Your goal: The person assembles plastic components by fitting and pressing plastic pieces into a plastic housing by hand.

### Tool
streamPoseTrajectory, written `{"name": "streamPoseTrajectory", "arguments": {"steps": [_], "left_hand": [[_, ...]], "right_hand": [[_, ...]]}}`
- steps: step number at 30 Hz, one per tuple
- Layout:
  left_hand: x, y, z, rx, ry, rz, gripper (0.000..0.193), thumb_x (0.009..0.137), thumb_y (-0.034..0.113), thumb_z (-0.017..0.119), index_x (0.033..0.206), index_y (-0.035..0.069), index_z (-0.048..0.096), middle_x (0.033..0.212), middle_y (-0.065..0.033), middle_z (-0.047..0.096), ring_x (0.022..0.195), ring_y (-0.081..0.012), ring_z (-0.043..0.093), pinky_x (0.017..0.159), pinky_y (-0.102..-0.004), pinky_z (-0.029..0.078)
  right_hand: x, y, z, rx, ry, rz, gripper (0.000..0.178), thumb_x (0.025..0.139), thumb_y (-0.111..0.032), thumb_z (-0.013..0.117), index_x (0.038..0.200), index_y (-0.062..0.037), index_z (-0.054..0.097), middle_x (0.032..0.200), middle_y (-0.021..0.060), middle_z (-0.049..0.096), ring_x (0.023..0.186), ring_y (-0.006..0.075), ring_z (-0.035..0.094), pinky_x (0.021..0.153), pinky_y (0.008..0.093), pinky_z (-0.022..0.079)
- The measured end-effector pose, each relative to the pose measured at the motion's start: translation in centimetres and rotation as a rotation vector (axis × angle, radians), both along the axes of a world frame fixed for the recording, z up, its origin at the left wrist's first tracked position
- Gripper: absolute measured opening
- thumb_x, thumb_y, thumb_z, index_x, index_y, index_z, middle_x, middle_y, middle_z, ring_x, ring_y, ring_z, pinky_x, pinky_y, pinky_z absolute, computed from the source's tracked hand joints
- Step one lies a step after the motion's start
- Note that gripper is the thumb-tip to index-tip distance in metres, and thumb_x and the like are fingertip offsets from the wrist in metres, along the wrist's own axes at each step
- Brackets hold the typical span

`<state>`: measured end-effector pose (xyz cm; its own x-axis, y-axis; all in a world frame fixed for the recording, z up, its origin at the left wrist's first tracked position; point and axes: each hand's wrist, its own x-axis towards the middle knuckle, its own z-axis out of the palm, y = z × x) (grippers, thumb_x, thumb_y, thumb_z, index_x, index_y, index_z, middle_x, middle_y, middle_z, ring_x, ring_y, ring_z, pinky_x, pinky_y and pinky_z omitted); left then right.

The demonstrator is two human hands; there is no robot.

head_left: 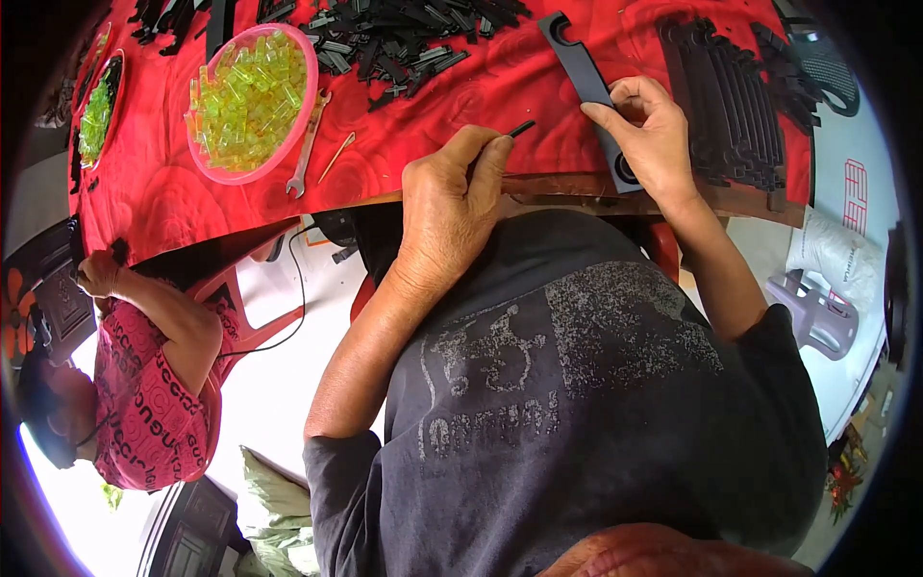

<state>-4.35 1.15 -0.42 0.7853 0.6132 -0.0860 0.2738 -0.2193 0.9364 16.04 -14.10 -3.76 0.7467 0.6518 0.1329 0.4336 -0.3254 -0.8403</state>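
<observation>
My right hand is closed on a long flat black strip, thumb on one side and fingers on the other. The strip stands tilted, with a rounded notch near its far end and a round recess near its lower end, by the table edge. My left hand is closed with thumb and forefinger around a thin black stick, whose tip points toward the strip. A gap separates the stick from the strip. The part of the stick inside my fingers is hidden.
A pink bowl holds yellow-green translucent pieces, beside a wrench. A pile of small black parts lies at the back of the red-covered table. Long black strips are stacked at right. A co-worker sits at left.
</observation>
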Motion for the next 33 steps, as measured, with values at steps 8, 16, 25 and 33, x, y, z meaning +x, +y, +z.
{"name": "streamPoseTrajectory", "arguments": {"steps": [8,16,25,33], "left_hand": [[-0.6,0.3,-0.9,0.081,-0.090,0.071,0.016,0.098,0.014,0.068,0.101,-0.001,0.071,0.070,-0.0159,0.065,0.060,-0.0158,0.062,0.060,-0.0310,0.050],[-0.7,0.2,-1.0,0.112,-0.011,0.076,0.015,0.097,0.011,0.065,0.103,-0.003,0.069,0.075,-0.0178,0.068,0.065,-0.0273,0.068,0.063,-0.0355,0.052],[-1.1,0.5,1.4,0.116,0.114,0.016,0.012,0.097,0.011,0.065,0.097,-0.001,0.067,0.072,-0.0202,0.065,0.067,-0.0350,0.069,0.061,-0.0398,0.051],[-1.1,0.4,0.9,0.238,0.144,-0.045,0.018,0.097,0.013,0.065,0.086,0.000,0.061,0.071,-0.0227,0.062,0.069,-0.0426,0.065,0.059,-0.0461,0.048]], "right_hand": [[-2.4,0.3,0.8,0.071,0.146,0.098,0.019,0.096,-0.014,0.072,0.107,-0.0005,0.065,0.101,0.0044,0.061,0.086,0.0082,0.061,0.071,0.0242,0.052],[-4.1,-0.3,-0.5,0.036,0.453,0.177,0.031,0.095,0.001,0.066,0.123,0.0010,0.054,0.098,0.0066,0.064,0.082,0.0086,0.066,0.073,0.0235,0.055],[-2.6,1.2,1.2,0.034,-0.204,0.282,0.042,0.080,0.002,0.078,0.119,-0.0063,0.068,0.112,0.0093,0.064,0.099,0.0251,0.066,0.085,0.0320,0.056],[2.9,4.2,3.1,-0.080,-0.594,0.702,0.059,0.081,-0.009,0.081,0.136,-0.0157,0.060,0.143,0.0121,0.055,0.138,0.0330,0.047,0.117,0.0611,0.030]]}}
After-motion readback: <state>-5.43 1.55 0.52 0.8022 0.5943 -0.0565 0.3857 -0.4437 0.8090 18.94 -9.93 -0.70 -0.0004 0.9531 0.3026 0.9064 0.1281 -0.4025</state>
